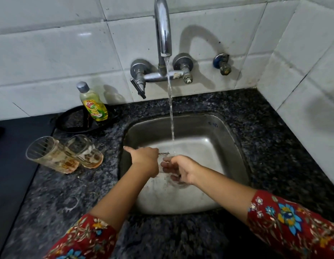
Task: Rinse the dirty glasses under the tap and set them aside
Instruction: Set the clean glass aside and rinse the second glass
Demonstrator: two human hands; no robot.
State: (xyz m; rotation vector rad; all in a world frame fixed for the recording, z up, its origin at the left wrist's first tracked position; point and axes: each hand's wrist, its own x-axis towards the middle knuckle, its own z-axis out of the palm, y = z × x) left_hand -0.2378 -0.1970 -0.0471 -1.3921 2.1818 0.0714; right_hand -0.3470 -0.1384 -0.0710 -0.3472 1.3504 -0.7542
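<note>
While rinsing at a corner sink: backed on two sides by a white tiled wall [50, 53], ringed by a speckled dark granite counter [265, 137]. Sunk into that counter, a steel sink [209, 131]. Reaching in from below, two forearms in red floral sleeves [293, 221]. Fixed to the wall above, a chrome tap [163, 25] pouring a thin stream of water [170, 109]. Left of the sink, a black tray [72, 120] bearing a yellow dish-soap bottle [93, 105]. Nearer, side by side on the counter, a ribbed dirty glass [48, 154] and a second dirty glass [85, 154], both stained brown. Low in the basin, just beside the stream's foot, a clear glass [165, 165], blurred and partly covered. Curled round it from the right, the right hand [183, 171]. Pressed to its left side, the left hand [145, 157], forefinger out, other fingers hidden, grip impossible to tell.
</note>
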